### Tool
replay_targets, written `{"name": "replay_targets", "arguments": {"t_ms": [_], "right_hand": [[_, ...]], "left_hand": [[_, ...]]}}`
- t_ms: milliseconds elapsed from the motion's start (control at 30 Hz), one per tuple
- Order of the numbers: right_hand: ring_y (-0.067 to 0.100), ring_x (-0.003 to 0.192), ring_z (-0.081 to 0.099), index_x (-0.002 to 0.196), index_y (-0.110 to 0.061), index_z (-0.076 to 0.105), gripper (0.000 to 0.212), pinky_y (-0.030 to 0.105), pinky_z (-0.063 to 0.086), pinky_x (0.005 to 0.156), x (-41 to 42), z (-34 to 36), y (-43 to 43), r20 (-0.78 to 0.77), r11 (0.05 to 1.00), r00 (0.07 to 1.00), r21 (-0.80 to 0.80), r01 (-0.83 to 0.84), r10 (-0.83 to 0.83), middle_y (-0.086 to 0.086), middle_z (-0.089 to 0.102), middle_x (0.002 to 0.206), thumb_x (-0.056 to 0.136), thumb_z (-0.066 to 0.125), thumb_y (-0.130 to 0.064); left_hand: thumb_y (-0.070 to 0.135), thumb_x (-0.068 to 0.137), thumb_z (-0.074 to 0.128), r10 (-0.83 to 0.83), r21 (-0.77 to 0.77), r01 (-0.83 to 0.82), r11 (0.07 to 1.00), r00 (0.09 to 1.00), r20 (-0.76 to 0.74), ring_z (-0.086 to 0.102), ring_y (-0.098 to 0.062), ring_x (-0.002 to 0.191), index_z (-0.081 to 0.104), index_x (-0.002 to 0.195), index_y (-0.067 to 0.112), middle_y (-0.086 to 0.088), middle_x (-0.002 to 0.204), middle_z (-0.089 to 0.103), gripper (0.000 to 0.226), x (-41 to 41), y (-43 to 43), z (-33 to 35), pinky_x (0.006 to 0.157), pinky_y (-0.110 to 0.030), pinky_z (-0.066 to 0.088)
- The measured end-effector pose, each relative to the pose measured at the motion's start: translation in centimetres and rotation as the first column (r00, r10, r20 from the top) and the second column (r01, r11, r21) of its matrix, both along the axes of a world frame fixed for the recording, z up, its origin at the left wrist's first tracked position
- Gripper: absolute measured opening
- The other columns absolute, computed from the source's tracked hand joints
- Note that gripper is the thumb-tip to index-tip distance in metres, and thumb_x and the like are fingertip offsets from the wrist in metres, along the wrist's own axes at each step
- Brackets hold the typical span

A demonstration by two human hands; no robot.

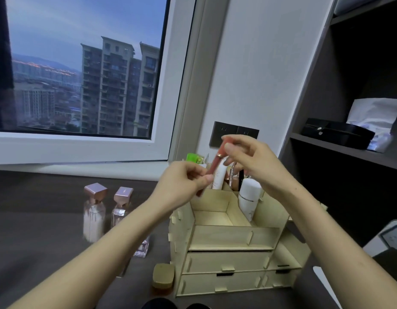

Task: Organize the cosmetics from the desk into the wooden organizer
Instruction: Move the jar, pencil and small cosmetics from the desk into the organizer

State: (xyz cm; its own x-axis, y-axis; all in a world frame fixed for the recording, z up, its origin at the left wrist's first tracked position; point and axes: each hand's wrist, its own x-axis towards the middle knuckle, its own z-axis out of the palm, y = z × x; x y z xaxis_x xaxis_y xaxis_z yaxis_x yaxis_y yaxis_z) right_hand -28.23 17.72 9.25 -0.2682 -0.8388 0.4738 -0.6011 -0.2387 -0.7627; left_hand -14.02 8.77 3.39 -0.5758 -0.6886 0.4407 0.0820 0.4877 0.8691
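Both hands hold a pinkish-red lip gloss tube (213,166) above the wooden organizer (228,237). My left hand (182,186) grips its lower body and my right hand (248,157) pinches its upper cap end. The tube is tilted, cap up and to the right. In the organizer's back compartments stand a white bottle (248,199), a cream tube (218,177) and several other cosmetics. Its front top compartment is bare. On the dark desk to the left stand two perfume bottles with rose-gold caps (94,210) (123,204), and a clear square bottle (142,248) shows under my left forearm.
A gold compact (163,278) lies on the desk at the organizer's front left corner. A window and sill run behind the desk. Dark shelving on the right holds a black case (335,132) and white packaging. A wall socket panel (234,133) sits behind the organizer.
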Motion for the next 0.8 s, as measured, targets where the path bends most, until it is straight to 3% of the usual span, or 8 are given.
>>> {"name": "replay_targets", "arguments": {"t_ms": [67, 133, 267, 367, 500, 600, 733, 800], "right_hand": [[0.005, 0.058, 0.061, 0.113, -0.01, 0.059, 0.024, 0.016, 0.044, 0.047, 0.2, 0.2, 0.2, 0.0, 0.998, 1.0, -0.058, 0.001, -0.001, 0.011, 0.071, 0.084, 0.091, 0.06, -0.016], [0.012, 0.064, 0.064, 0.109, -0.005, 0.058, 0.02, 0.021, 0.048, 0.051, -0.8, 0.8, 0.3, 0.019, 0.991, 0.998, -0.12, 0.058, -0.056, 0.01, 0.07, 0.079, 0.09, 0.059, -0.011], [0.006, 0.066, 0.066, 0.112, -0.011, 0.051, 0.021, 0.02, 0.052, 0.057, -5.4, 1.9, 0.6, 0.014, 0.89, 0.922, -0.253, 0.378, -0.388, 0.006, 0.067, 0.081, 0.092, 0.056, -0.012], [0.02, 0.08, 0.067, 0.121, -0.014, 0.044, 0.033, 0.036, 0.058, 0.073, -8.3, 0.8, 0.1, -0.042, 0.809, 0.824, -0.22, 0.544, -0.565, 0.003, 0.061, 0.085, 0.091, 0.058, -0.014], [0.023, 0.083, 0.067, 0.118, -0.014, 0.043, 0.031, 0.036, 0.058, 0.076, -9.6, -0.9, -1.2, -0.035, 0.768, 0.791, -0.268, 0.581, -0.611, 0.008, 0.062, 0.091, 0.091, 0.058, -0.014], [0.025, 0.081, 0.067, 0.113, -0.014, 0.044, 0.027, 0.034, 0.057, 0.073, -10.4, -1.1, -2.1, -0.017, 0.736, 0.763, -0.281, 0.616, -0.646, 0.012, 0.064, 0.091, 0.091, 0.059, -0.015], [0.024, 0.076, 0.065, 0.107, -0.015, 0.047, 0.023, 0.03, 0.054, 0.064, -10.8, -2.2, -3.2, -0.235, 0.785, 0.751, -0.113, 0.609, -0.617, 0.014, 0.064, 0.086, 0.089, 0.061, -0.016], [0.023, 0.074, 0.063, 0.108, -0.013, 0.049, 0.026, 0.027, 0.05, 0.061, -10.9, -2.5, -3.4, -0.264, 0.781, 0.739, -0.114, 0.614, -0.62, 0.014, 0.065, 0.084, 0.087, 0.064, -0.016]], "left_hand": [[0.015, 0.083, 0.067, -0.026, -0.057, 0.026, 0.998, 1.0, 0.005, 0.054, -0.012, 0.059, 0.065, 0.077, 0.013, -0.004, 0.065, 0.06, 0.007, -1.7, 0.8, 0.6, 0.056, -0.012, 0.042], [0.017, 0.084, 0.066, -0.014, -0.105, 0.013, 0.994, 1.0, -0.004, 0.056, -0.013, 0.063, 0.063, 0.089, 0.012, -0.002, 0.071, 0.061, 0.007, -2.9, 1.2, 1.1, 0.062, -0.018, 0.045], [0.023, 0.085, 0.064, 0.08, -0.122, -0.081, 0.989, 0.997, -0.006, 0.058, -0.013, 0.082, 0.057, 0.116, 0.016, -0.001, 0.096, 0.061, 0.032, -2.9, 0.7, 1.4, 0.076, -0.027, 0.05], [0.022, 0.086, 0.061, 0.131, -0.113, -0.133, 0.985, 0.991, -0.028, 0.056, -0.005, 0.073, 0.062, 0.108, 0.02, 0.004, 0.09, 0.062, 0.022, -2.1, -0.3, 0.5, 0.063, -0.014, 0.046], [0.015, 0.086, 0.058, 0.166, -0.078, -0.168, 0.983, 0.986, -0.031, 0.056, -0.004, 0.066, 0.064, 0.094, 0.021, 0.007, 0.08, 0.061, 0.012, -1.4, -1.4, -0.6, 0.055, -0.003, 0.042], [0.013, 0.086, 0.058, 0.188, -0.07, -0.189, 0.98, 0.982, -0.015, 0.057, -0.007, 0.069, 0.064, 0.093, 0.021, 0.005, 0.081, 0.063, 0.012, -0.9, -1.9, -1.0, 0.059, -0.009, 0.043], [0.014, 0.086, 0.057, 0.222, -0.045, -0.222, 0.974, 0.975, -0.002, 0.058, -0.007, 0.071, 0.067, 0.094, 0.019, 0.003, 0.087, 0.066, 0.014, -0.2, -2.5, -1.4, 0.06, -0.017, 0.042], [0.014, 0.086, 0.057, 0.227, -0.028, -0.227, 0.973, 0.974, 0.001, 0.058, -0.007, 0.071, 0.067, 0.092, 0.02, 0.004, 0.087, 0.066, 0.013, 0.1, -2.8, -1.6, 0.061, -0.02, 0.043]]}}
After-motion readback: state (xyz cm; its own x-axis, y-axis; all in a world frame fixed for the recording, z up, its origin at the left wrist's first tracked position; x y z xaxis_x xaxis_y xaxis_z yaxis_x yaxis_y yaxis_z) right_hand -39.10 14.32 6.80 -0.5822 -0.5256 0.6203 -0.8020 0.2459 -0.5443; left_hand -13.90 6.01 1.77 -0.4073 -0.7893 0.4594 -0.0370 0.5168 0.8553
